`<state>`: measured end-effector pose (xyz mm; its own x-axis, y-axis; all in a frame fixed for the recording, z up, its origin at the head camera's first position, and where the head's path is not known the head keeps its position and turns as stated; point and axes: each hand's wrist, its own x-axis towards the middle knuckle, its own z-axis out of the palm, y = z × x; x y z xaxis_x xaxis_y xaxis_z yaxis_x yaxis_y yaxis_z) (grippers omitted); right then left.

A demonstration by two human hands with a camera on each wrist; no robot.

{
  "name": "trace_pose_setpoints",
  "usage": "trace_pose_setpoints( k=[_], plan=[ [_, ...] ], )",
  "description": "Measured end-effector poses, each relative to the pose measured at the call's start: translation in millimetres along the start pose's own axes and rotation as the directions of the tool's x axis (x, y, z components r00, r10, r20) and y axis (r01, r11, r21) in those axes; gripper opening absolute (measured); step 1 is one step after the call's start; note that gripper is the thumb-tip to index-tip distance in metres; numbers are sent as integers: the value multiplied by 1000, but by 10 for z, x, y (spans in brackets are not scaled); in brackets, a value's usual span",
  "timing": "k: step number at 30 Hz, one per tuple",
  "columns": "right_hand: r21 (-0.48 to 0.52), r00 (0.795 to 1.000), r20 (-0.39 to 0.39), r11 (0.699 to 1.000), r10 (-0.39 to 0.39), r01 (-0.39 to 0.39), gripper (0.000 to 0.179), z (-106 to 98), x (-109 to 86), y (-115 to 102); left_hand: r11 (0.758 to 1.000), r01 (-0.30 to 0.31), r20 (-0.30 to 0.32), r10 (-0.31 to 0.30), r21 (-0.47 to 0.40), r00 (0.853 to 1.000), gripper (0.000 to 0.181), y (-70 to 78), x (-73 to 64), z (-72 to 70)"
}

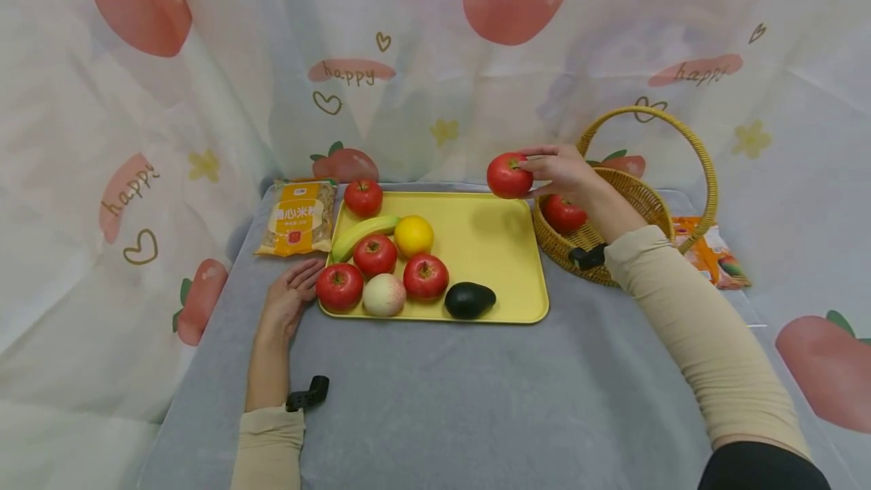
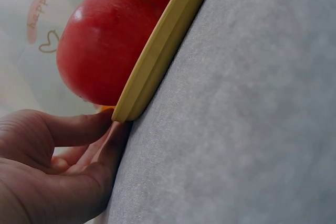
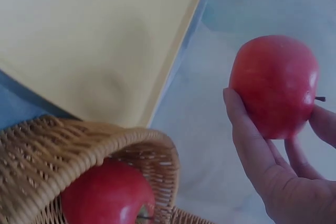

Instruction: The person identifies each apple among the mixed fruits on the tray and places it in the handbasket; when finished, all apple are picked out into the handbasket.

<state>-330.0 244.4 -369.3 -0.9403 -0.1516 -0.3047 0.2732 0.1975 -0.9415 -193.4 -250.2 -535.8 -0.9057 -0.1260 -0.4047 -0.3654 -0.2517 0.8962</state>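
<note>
My right hand (image 1: 561, 172) holds a red apple (image 1: 509, 175) in its fingertips, raised above the back right corner of the yellow tray (image 1: 490, 248). In the right wrist view thumb and fingers are curled round that apple (image 3: 274, 85). Just below, another red apple (image 3: 107, 195) lies inside the wicker basket (image 1: 640, 199). My left hand (image 1: 289, 297) is at the tray's left edge. The left wrist view shows its thumb and fingers pinching the tray's rim (image 2: 152, 61), under a red apple (image 2: 105, 48).
On the tray lie several red apples (image 1: 426, 277), a banana (image 1: 364, 237), a yellow round fruit (image 1: 413, 237), a pale peach (image 1: 384, 295) and a dark avocado (image 1: 469, 300). An orange food bag (image 1: 299, 218) stands behind my left hand. Another orange packet (image 1: 714, 255) lies right of the basket.
</note>
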Motion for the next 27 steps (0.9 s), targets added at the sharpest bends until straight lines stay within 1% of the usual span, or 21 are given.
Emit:
trace_pose_setpoints(
  k=[8, 10, 18, 24, 27],
  plan=[
    [64, 999, -27, 998, 25, -23, 56, -204, -91, -29, 1000, 6, -9, -6, 1, 1000, 78, -3, 2, 4],
    [66, 999, -34, 997, 29, -26, 57, -258, -112, -35, 1000, 10, -9, -10, 0, 1000, 78, -1, 5, 4],
    [24, 998, -47, 999, 44, -43, 59, -426, -169, -39, 1000, 12, -10, -12, -6, 1000, 78, 11, 12, -4],
    [16, 996, -63, 998, 56, -55, 61, -562, -229, 7, 1000, -7, 13, 8, -22, 1000, 77, -4, -1, -14],
    [22, 995, -77, 998, 61, -60, 63, -634, -255, 40, 1000, -9, 9, 9, -25, 1000, 76, -13, -1, -10]
  ],
)
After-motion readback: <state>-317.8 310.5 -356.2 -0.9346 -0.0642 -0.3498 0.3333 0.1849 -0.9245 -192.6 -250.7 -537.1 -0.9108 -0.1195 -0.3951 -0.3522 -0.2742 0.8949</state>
